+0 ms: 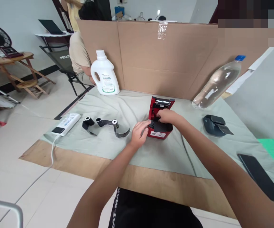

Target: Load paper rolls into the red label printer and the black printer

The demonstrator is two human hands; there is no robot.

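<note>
A small red label printer [159, 135] sits on the cloth with its lid [162, 102] raised and a black strip lying over its front opening. My left hand [139, 134] rests against the printer's left side, fingers stretched out to its rim and thumb near the front corner. From the right, my right hand [167, 116] reaches into the printer with its fingers curled; the fingertips and whatever they hold are hidden. To the left lie a black roll with a white core [88, 121] and two rolls joined by a black strip [114, 122].
A white jug [106, 74] and a tilted clear bottle [219, 82] stand before a cardboard panel [156, 60]. A white power strip [67, 124] with its cable lies left. On the right are a dark device [215, 125] and a black phone [261, 177]. A person [78, 50] sits behind.
</note>
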